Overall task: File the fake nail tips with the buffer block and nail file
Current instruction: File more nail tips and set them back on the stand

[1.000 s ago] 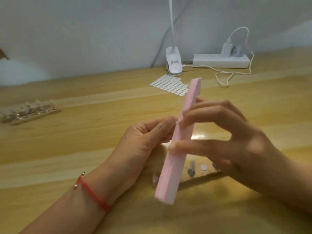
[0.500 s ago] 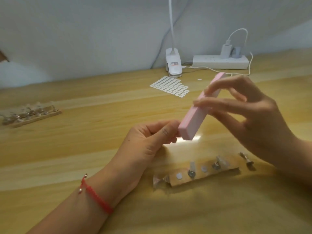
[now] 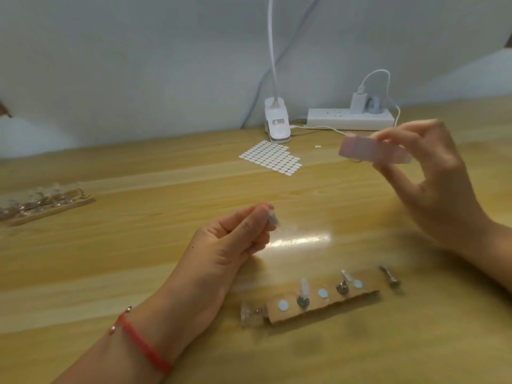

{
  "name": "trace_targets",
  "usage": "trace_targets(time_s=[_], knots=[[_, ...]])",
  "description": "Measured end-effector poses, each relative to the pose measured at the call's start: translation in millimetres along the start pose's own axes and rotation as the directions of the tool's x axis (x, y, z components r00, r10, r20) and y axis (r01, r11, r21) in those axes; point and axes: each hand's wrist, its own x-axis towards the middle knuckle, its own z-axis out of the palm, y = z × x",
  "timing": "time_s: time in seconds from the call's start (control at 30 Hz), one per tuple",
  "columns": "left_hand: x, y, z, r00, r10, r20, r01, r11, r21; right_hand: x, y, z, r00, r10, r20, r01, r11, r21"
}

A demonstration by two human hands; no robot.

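At upper right of the frame, the right hand [image 3: 432, 189] pinches the pink buffer block [image 3: 368, 149] above the wooden desk [image 3: 110, 259]; at centre, well apart, the left hand [image 3: 230, 245] grips a nail tip [image 3: 273, 218].

Home desk [image 3: 138, 245]: clip lamp [image 3: 277, 126], power strip [image 3: 350, 121]

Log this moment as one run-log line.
left hand: pinches nail tip | right hand: holds buffer block raised, apart from nail tip | wooden holder: on table, some tips mounted
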Motion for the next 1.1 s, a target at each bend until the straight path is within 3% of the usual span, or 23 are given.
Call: trace_targets(time_s=[0.27,0.53,0.63,0.73,0.9,1.03,1.1], knots=[[0,2,-1,0.996,-0.065,-0.062,0.057,0.991,-0.123,-7,-3,6,0.998,0.054,-0.012,-0.052,0.988,0.145],[-6,3,6,0.996,0.023,-0.091,-0.013,0.994,0.112,-8,-3,7,0.997,0.066,0.025,-0.07,0.979,0.19],[-8,5,12,0.985,0.117,-0.126,-0.085,0.968,0.238,-8,-4,7,0.997,0.07,0.034,-0.075,0.979,0.189],[-14,8,18,0.965,0.252,-0.075,-0.209,0.908,0.362,-8,-3,7,0.997,0.07,0.039,-0.077,0.976,0.205],[-29,5,32,0.922,0.343,0.179,-0.38,0.713,0.589,-9,-3,8,0.997,0.048,0.062,-0.06,0.974,0.219],[-35,2,40,0.93,0.303,0.21,-0.359,0.619,0.699,-9,-3,7,0.997,0.048,0.067,-0.061,0.974,0.217],[-36,0,41,0.921,0.325,0.213,-0.363,0.523,0.771,-8,-4,8,0.996,0.048,0.07,-0.062,0.975,0.214]])
